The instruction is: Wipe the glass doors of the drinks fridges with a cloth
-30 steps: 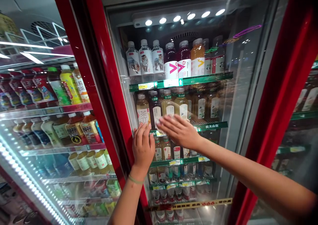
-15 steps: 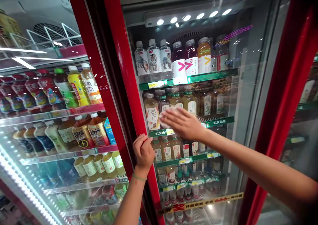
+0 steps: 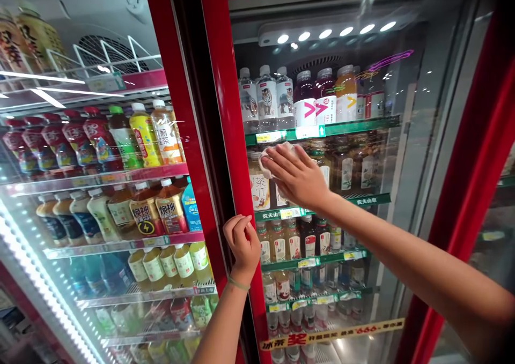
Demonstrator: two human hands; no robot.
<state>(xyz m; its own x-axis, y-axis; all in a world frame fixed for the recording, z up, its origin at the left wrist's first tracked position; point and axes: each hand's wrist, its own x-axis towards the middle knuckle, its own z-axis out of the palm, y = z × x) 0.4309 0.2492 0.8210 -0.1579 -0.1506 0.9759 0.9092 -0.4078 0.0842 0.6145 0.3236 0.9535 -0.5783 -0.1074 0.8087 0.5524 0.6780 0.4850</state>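
Observation:
My right hand (image 3: pixel 296 175) lies flat with fingers stretched over a white cloth (image 3: pixel 269 163), pressing it on the glass door (image 3: pixel 402 155) in front of the second shelf. Much of the cloth is hidden under the palm and fingers. Lower and to the left, my left hand (image 3: pixel 242 242), a thin band on its wrist, has its fingers curled around the edge of the red door frame (image 3: pixel 225 112). Behind the glass, partly covered by my right hand, stand tea bottles (image 3: pixel 259 191) on a green-edged shelf (image 3: pixel 376 198).
On the left, a second lit cooler (image 3: pixel 116 183) holds several rows of drink bottles. A yellow strip (image 3: pixel 333 334) with printed characters crosses the lower glass. Another red frame (image 3: pixel 454 214) stands to the right.
My right hand has slid the cloth upward on the glass, towards the upper shelf edge. The view has shifted a little left, and my left hand stays on the door frame.

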